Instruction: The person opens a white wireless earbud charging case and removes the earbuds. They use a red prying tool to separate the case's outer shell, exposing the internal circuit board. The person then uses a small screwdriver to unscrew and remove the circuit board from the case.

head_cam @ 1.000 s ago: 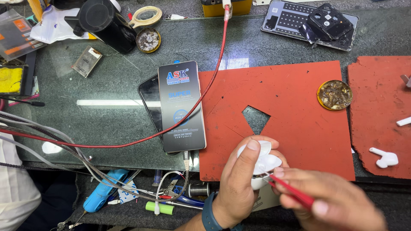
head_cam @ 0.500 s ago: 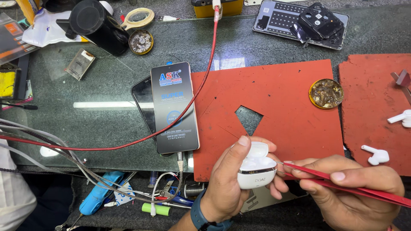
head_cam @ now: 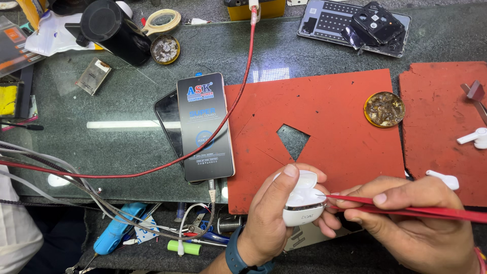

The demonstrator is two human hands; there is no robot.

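My left hand (head_cam: 274, 213) grips a small white earbud charging case (head_cam: 303, 201) with its lid open, held over the near edge of a red work mat (head_cam: 324, 122). My right hand (head_cam: 413, 226) holds thin red tweezers (head_cam: 406, 208), and their tip reaches into the open case. Two loose white earbuds (head_cam: 474, 137) (head_cam: 444, 178) lie on a second red mat (head_cam: 441, 111) to the right.
A smartphone (head_cam: 205, 127) with a red cable (head_cam: 238, 86) plugged in lies on another phone on the glass bench. A round brass tin (head_cam: 384, 109) sits on the mat. Tape roll (head_cam: 162, 21), black cylinder (head_cam: 114, 30), opened phone back (head_cam: 355, 25) stand at the rear.
The case has been turned and raised in my left hand, and the tweezers have swung from low beside the case to pointing into it from the right.
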